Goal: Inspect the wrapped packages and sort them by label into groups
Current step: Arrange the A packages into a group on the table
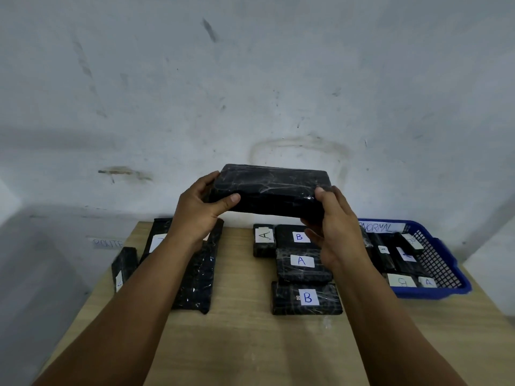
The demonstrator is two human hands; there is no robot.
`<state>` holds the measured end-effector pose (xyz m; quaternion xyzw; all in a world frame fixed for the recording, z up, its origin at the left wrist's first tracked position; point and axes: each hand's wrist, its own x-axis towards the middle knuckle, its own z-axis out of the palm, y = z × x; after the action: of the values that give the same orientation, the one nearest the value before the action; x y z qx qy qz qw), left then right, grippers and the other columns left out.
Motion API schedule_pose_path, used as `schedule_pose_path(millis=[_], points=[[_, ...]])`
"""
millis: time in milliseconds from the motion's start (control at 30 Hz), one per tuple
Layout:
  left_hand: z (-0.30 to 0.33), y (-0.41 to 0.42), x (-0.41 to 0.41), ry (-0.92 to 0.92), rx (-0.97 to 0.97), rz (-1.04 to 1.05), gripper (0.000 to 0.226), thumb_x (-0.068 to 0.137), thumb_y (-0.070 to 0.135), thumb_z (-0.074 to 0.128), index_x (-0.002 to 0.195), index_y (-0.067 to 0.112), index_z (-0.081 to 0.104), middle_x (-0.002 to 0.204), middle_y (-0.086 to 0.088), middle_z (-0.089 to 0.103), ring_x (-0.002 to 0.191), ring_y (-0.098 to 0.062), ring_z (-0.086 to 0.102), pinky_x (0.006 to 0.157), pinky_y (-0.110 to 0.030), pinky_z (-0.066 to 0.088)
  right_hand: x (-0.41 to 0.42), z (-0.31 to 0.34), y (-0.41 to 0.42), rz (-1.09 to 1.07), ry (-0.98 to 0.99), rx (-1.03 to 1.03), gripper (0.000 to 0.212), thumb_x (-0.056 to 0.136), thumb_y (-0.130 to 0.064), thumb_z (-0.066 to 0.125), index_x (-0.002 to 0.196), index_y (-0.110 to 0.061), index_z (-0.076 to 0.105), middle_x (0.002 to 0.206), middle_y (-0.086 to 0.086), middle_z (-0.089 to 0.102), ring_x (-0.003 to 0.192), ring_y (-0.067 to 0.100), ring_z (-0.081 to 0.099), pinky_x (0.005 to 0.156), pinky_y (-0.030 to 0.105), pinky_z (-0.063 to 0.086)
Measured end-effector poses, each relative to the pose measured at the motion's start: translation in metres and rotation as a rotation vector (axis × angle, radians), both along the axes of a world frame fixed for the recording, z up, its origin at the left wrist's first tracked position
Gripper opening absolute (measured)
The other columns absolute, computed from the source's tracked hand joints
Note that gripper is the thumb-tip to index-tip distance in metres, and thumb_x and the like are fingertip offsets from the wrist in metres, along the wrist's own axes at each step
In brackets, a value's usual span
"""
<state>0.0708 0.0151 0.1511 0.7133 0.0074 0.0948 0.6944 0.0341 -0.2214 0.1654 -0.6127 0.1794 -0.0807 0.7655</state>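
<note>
We hold one black wrapped package [269, 190] up off the wooden table [242, 344], raised in front of the scuffed wall [250, 79]. No label shows on the faces turned to us. Our left hand [199, 211] grips its left end, thumb curled over the near edge, fingers wrapped behind. Our right hand [338, 232] grips the right end, thumb on top, fingers curled underneath.

Open room: bare tabletop lies below and between our two forearms, running to the near edge. The far table edge sits right under the held package, close to the wall.

Below the left hand lies a long black package [199, 277], partly hidden by the forearm. Left of that wrist is another package with a white label [156, 240], letter hidden, and a small one [124, 267] stands at the left table edge.

Below the right hand sits a cluster: a small package marked A [264, 240], one marked B [295, 236], another A [302, 267] touching it, and a nearer B [306, 298].

Right of the right hand a blue mesh basket [440, 263] overhangs the right table edge, with a tag reading NORMAL on its far wall, first letters hidden. Inside are several black packages [401, 257], some labels reading A, others too blurred to tell.
</note>
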Motion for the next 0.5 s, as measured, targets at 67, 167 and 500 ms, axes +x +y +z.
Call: schedule_pose_path(millis=[67,167,500], points=[[0.003,0.000,-0.003,0.086,-0.057,-0.029,0.066,0.072,0.036,0.087,0.134,0.033,0.064,0.120,-0.003,0.075,0.105,-0.004,0.068,0.093,-0.041,0.059,0.003,-0.006,-0.002,-0.028,0.000,0.017,0.054,0.095,-0.036,0.071,0.145,-0.025,0.055,0.119,0.002,0.075,0.097,0.020,0.074,0.095,0.045,0.058],[0.001,0.005,-0.001,0.163,-0.106,0.004,0.048,0.079,0.039,0.084,0.125,0.035,0.071,0.103,-0.001,0.080,0.102,-0.016,0.073,0.078,-0.032,0.057,0.003,-0.010,-0.005,-0.008,0.013,0.060,0.035,0.096,-0.030,0.070,0.128,-0.017,0.064,0.113,0.005,0.074,0.099,0.021,0.070,0.091,0.043,0.058],[-0.012,0.014,0.005,0.248,-0.165,0.000,0.066,0.067,0.020,0.089,0.129,0.020,0.066,0.102,-0.005,0.080,0.103,-0.025,0.075,0.109,-0.050,0.048,0.004,-0.021,-0.004,0.155,0.076,0.109,0.021,0.093,-0.032,0.076,0.107,-0.017,0.072,0.098,0.001,0.079,0.103,0.025,0.071,0.101,0.049,0.055]])
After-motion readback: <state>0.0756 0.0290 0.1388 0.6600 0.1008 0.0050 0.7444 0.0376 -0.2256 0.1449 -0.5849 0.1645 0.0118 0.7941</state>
